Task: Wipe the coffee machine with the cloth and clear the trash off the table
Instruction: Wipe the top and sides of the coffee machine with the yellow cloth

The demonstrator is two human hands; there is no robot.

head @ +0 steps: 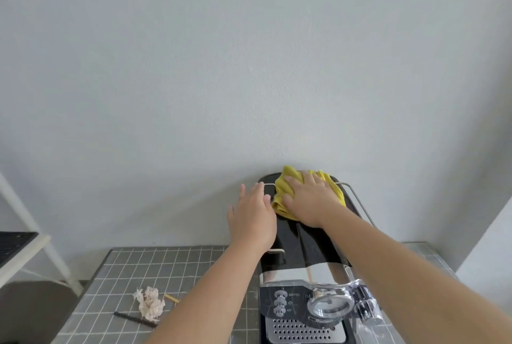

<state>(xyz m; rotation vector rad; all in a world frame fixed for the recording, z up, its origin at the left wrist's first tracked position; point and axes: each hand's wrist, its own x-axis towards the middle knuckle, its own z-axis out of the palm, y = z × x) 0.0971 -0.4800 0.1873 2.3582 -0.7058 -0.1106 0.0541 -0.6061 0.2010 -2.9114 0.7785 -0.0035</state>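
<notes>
A black and chrome coffee machine [304, 255] stands on the right of the grey checked table [138, 266]. A yellow cloth [284, 191] lies bunched on the machine's top at its far end. My right hand [310, 199] presses flat on the cloth, fingers spread over it. My left hand [253, 216] rests open against the machine's upper left side, touching the chrome rail. On the table to the left lie the trash pieces: a crumpled white paper [149, 303], a thin black stick [133, 319] and a short yellowish stick [171, 298].
A plain wall rises right behind the table and machine. A white rack frame [33, 246] with a dark shelf stands at the left, apart from the table. The machine's drip tray grid [302, 329] and gauge face me at the bottom.
</notes>
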